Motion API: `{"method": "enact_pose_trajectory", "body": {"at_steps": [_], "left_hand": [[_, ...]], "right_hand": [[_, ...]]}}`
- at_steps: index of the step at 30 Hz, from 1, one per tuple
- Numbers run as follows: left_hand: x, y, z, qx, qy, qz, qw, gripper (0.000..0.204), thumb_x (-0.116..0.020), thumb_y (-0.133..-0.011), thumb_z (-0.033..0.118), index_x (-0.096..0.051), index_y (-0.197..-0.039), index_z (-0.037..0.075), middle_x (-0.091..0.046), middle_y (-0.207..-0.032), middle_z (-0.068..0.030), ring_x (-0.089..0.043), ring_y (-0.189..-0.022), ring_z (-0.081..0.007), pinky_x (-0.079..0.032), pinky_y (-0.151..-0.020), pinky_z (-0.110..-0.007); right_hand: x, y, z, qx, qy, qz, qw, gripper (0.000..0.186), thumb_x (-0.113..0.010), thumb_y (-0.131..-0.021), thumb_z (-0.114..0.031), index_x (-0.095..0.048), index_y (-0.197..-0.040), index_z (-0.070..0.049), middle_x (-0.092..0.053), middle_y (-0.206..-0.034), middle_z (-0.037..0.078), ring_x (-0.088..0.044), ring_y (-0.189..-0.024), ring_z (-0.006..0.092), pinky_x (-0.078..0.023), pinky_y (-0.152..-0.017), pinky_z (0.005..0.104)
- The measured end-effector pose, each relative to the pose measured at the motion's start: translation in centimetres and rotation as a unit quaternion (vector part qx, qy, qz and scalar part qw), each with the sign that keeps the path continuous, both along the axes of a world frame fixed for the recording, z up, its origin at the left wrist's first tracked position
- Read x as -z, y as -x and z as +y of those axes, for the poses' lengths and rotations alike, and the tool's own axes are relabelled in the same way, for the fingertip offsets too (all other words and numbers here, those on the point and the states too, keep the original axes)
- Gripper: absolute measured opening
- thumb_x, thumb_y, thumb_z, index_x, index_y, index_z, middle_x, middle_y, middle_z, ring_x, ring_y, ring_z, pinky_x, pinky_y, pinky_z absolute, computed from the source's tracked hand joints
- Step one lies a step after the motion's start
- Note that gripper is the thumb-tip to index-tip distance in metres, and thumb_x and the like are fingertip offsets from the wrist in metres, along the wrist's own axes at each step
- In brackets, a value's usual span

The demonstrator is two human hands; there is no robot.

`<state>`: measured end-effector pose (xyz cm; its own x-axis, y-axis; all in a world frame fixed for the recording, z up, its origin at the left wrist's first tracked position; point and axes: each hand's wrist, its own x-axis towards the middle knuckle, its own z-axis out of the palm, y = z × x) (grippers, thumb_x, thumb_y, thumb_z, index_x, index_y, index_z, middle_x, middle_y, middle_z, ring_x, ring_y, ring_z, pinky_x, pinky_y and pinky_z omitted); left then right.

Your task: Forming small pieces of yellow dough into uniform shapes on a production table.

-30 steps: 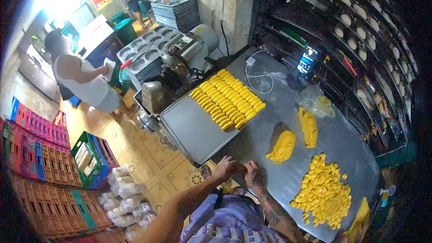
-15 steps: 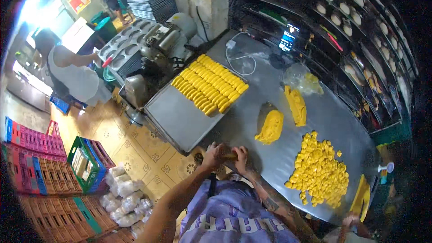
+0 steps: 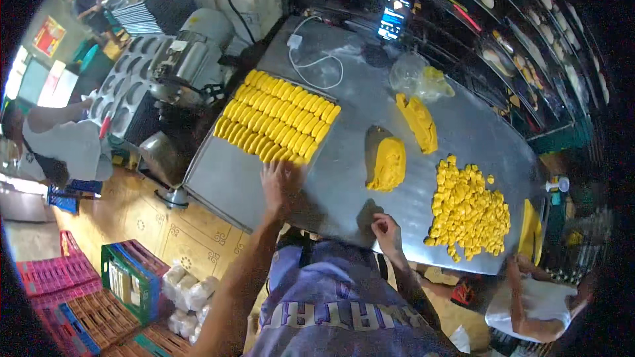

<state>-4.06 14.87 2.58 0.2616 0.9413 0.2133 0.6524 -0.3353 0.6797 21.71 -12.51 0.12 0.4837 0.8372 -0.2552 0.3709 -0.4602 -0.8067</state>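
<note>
My left hand (image 3: 281,185) reaches over a metal tray (image 3: 225,172), fingers extended at the near edge of the rows of small yellow oblong dough pieces (image 3: 278,109). My right hand (image 3: 387,231) is by the steel table's (image 3: 347,211) front edge, fingers loosely bent and apart, with nothing visible in them. In front of it lies a yellow dough lump (image 3: 389,162), with a longer piece (image 3: 417,122) behind. A pile of small yellow dough chunks (image 3: 469,208) lies to the right.
A metal machine (image 3: 172,66) and mould pans (image 3: 122,92) stand left, dark racks (image 3: 516,26) behind. A lit phone (image 3: 393,16), white cable (image 3: 317,69) and plastic bag (image 3: 413,76) are at the back. Crates (image 3: 129,277) occupy the lower left. Co-workers (image 3: 56,145) are left and right (image 3: 529,304).
My hands have separated from together at the table edge: the left moved forward onto the tray, the right stayed near the edge. The view has shifted; a co-worker shows more at lower right.
</note>
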Motion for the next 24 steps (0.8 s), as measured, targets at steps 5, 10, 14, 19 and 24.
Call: {"method": "enact_pose_trajectory", "body": {"at_steps": [5,10,14,19,24], "left_hand": [[0.1,0.6,1.3,0.034,-0.040,0.037,0.998,0.026,-0.076,-0.088,0.032,-0.068,-0.101,0.011,-0.062,-0.106,-0.0133,-0.057,-0.110,-0.0380,-0.044,-0.099,-0.053],[2.3,1.2,1.8,0.063,-0.050,-0.013,0.997,0.031,-0.079,-0.083,0.021,-0.071,-0.112,0.013,-0.069,-0.112,-0.0131,-0.063,-0.109,-0.0394,-0.051,-0.093,-0.051],[2.7,0.5,2.3,0.075,-0.130,0.037,0.988,0.036,-0.080,-0.083,0.011,-0.071,-0.117,0.010,-0.069,-0.119,-0.0149,-0.064,-0.110,-0.0365,-0.052,-0.096,-0.047],[2.9,0.9,0.6,0.017,-0.099,-0.006,0.995,0.027,-0.075,-0.089,0.007,-0.071,-0.116,0.006,-0.066,-0.123,-0.0165,-0.062,-0.114,-0.0325,-0.051,-0.100,-0.042],[6.2,1.8,-6.6,-0.011,0.142,-0.237,0.961,0.032,-0.067,-0.098,0.024,-0.067,-0.125,0.006,-0.065,-0.116,-0.0102,-0.060,-0.110,-0.0284,-0.051,-0.093,-0.041]], "right_hand": [[-0.2,1.7,-0.8,0.059,0.001,0.012,0.998,0.029,-0.075,-0.093,-0.009,-0.070,-0.122,-0.005,-0.074,-0.100,0.012,-0.071,-0.089,0.0191,-0.056,-0.080,0.0337],[-0.8,2.4,-2.3,0.123,-0.020,0.128,0.984,0.030,-0.076,-0.094,-0.010,-0.070,-0.123,-0.005,-0.073,-0.105,0.011,-0.070,-0.086,0.0158,-0.059,-0.079,0.0313],[-2.3,-1.0,-3.3,0.058,-0.023,0.013,0.998,0.024,-0.072,-0.098,-0.013,-0.071,-0.121,-0.005,-0.073,-0.105,0.010,-0.070,-0.095,0.0187,-0.058,-0.082,0.0333],[-3.6,-10.4,-4.5,0.104,-0.016,-0.047,0.993,0.022,-0.072,-0.095,-0.011,-0.071,-0.116,-0.006,-0.072,-0.100,0.013,-0.070,-0.085,0.0241,-0.058,-0.074,0.0369],[-0.8,-20.1,-6.0,0.053,-0.006,-0.408,0.911,0.029,-0.074,-0.091,-0.023,-0.070,-0.116,-0.010,-0.071,-0.096,0.021,-0.069,-0.091,0.0406,-0.056,-0.080,0.0502]]}}
